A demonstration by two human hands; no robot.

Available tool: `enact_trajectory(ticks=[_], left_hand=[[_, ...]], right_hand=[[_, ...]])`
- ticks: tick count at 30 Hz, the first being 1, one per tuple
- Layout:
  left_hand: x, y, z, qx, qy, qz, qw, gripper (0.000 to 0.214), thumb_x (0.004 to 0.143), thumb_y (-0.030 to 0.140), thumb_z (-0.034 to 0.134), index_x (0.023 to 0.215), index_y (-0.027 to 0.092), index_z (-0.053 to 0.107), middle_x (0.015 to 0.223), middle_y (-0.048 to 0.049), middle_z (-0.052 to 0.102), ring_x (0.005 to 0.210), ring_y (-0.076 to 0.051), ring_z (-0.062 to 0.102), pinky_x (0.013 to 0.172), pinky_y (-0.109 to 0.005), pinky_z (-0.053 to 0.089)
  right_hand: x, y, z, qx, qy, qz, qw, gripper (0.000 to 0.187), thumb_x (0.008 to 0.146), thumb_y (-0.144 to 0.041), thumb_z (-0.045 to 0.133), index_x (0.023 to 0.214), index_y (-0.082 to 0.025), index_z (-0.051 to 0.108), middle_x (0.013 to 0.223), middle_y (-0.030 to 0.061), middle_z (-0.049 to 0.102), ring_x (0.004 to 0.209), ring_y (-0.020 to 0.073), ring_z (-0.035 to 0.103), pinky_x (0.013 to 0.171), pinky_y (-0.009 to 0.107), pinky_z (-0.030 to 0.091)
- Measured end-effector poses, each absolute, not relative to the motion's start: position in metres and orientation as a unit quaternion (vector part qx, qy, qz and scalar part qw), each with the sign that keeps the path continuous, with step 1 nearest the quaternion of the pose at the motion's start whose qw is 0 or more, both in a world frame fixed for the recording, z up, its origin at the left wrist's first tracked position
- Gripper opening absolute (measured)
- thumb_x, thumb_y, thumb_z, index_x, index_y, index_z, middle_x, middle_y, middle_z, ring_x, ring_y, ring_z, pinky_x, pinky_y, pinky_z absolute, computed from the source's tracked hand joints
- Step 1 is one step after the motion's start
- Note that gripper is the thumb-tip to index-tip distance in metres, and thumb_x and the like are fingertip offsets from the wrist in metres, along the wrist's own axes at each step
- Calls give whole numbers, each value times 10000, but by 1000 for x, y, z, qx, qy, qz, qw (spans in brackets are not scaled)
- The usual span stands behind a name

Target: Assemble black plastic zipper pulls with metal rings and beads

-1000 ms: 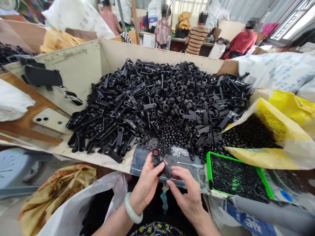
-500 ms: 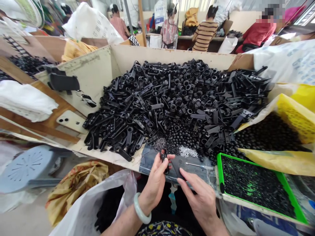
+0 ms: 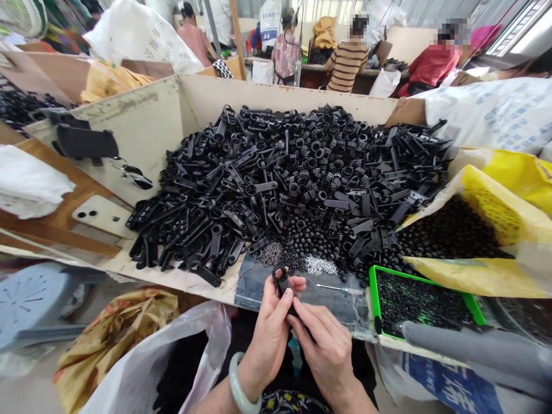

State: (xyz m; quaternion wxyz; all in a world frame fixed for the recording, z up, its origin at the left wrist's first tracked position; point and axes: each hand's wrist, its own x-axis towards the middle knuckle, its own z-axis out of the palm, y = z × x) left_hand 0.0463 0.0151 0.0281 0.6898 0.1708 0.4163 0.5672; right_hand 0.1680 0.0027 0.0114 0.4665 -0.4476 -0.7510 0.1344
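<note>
A black plastic lever piece with a ring at its top end [image 3: 282, 280] stands tilted in my left hand [image 3: 269, 330], whose thumb presses on its face. My right hand [image 3: 325, 342] is closed at the lower end of the piece, thumb and fingers pinched together. A flat black plate was in that right hand earlier; now it mostly merges with the lever piece or is covered by fingers. Beyond my hands lie a thin screwdriver [image 3: 338, 288], a heap of silver pins [image 3: 319, 265] and small grey bits [image 3: 271, 253] on a dark mat [image 3: 254, 287].
A large pile of black plastic parts [image 3: 241, 184] fills the pale-walled bin [image 3: 284, 92]. To the right are a green-rimmed tray [image 3: 374, 299], a yellow sack [image 3: 495, 230] and a grey tube-like object [image 3: 457, 339]. An open white sack [image 3: 207, 351] sits lower left. Several people work farther back.
My right hand has moved left with the flat black plate and met the lever piece in my left hand. The view has shifted slightly, and a grey object has appeared lower right.
</note>
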Motion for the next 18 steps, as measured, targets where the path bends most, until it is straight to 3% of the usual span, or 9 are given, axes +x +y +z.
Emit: enact_trajectory(ticks=[13,18], left_hand=[[48,13,28,168,435,545,696,296,916,442,759,1087,206,710,1080,-86,757,1092,-229,665,1038,-348,484],[47,15,30,174,434,538,702,306,927,464,736,1068,197,689,1112,-109,769,1084,-262,683,1004,-401,509]], right_hand=[[170,-3,2,-440,-759,122,463,551,950,-70,678,1451,-294,622,968,58,763,790,197,715,707,323,601],[167,-8,-6,-498,-688,242,469,303,962,-181,699,1253,-259,672,948,36,737,795,181,704,732,301,606]])
